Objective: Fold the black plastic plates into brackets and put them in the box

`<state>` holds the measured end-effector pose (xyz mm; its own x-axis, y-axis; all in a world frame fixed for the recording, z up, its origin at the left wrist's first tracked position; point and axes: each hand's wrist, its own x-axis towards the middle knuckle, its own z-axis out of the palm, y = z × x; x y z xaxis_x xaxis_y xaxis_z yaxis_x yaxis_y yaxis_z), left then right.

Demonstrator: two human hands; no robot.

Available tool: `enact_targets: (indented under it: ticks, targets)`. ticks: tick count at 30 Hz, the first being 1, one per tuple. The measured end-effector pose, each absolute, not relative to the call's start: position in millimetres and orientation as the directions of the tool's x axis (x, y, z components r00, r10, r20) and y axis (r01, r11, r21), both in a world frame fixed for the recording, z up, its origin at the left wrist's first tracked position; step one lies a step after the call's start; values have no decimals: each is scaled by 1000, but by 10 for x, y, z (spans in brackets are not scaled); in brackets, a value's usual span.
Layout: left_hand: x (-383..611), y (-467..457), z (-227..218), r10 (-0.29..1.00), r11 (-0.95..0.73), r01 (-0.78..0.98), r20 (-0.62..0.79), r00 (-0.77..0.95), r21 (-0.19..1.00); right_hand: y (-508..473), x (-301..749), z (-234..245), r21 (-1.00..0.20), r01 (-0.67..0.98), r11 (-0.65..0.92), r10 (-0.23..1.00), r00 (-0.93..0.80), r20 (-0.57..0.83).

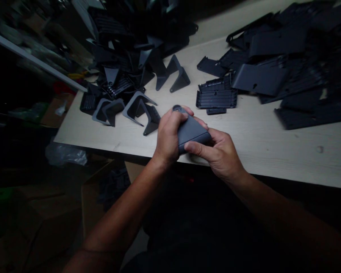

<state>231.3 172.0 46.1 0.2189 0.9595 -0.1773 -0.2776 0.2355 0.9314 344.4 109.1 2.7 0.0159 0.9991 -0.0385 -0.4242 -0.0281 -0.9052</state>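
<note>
A dark grey triangular plastic bracket (191,131) is held between both hands over the table's front edge. My left hand (169,134) grips its left side, with the thumb across the top face near a round hole. My right hand (220,151) pinches the lower right corner, thumb along the front edge and fingers behind it. A seam runs along that front edge. Left of my hands, several angled grey plastic brackets (142,110) stand on the table. Just beyond my right hand lie ribbed black plastic plates (216,99).
The pale wooden table (272,151) carries a heap of flat black plates (268,77) at the right and a dark pile of plastic parts (113,49) at the back left. Below the left edge are a clear plastic bag (66,153) and cardboard boxes (51,220).
</note>
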Motion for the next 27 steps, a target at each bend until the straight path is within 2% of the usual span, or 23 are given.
enact_targets:
  ticks: [5,12,18,22,27]
  targets:
    - [2194,1548,520,952,200,-296,-114,283,934,903,3395,9,-906,-422,-22,999,-40,-5]
    - [1865,1176,611,970,134,-322,-57,238,937,634,3053,165,-916,-387,103,994,-3,113]
    - [1553,929,645,982,60,-339,6,191,939,514,2933,271,-965,-260,39,982,-171,86]
    - [1407,781,622,975,79,-390,11,224,917,398,2924,268,-982,-165,97,964,-231,134]
    - [1266,648,614,975,165,-484,-67,214,859,367,3017,284,-989,-64,135,887,-437,150]
